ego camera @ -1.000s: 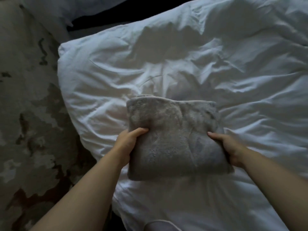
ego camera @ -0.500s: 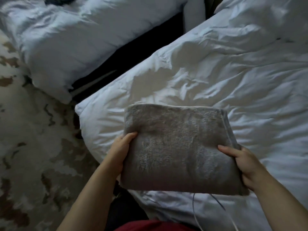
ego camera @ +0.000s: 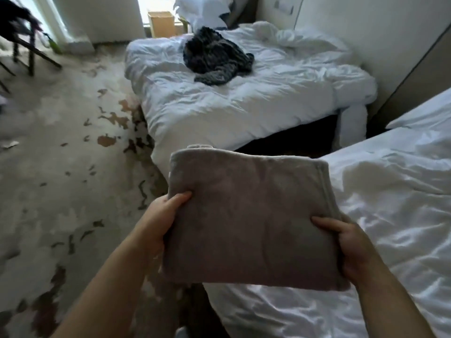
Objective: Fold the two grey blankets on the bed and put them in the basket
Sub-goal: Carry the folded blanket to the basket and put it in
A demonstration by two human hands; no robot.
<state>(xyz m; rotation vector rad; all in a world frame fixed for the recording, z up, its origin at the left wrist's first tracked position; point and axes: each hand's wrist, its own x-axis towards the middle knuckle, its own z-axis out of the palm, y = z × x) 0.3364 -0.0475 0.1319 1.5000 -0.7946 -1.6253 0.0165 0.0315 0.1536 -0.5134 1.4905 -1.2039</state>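
Two grips shared the folded grey blanket, one at each side. The left grip clamped its left edge and the right grip its right edge, each with the thumb laid on top and the fingers hidden underneath. Held flat and level like that, the stacked layers probably could not slip open while being carried. The blanket appeared to be lifted off the near bed, whose white duvet lay below and to the right of it. Patterned carpet spread to the left of the blanket. Beyond the blanket stood a far bed with a dark grey knitted throw heaped loose on it, unfolded and likely the task's other blanket. No basket showed anywhere, so where the blanket should go could not be told.
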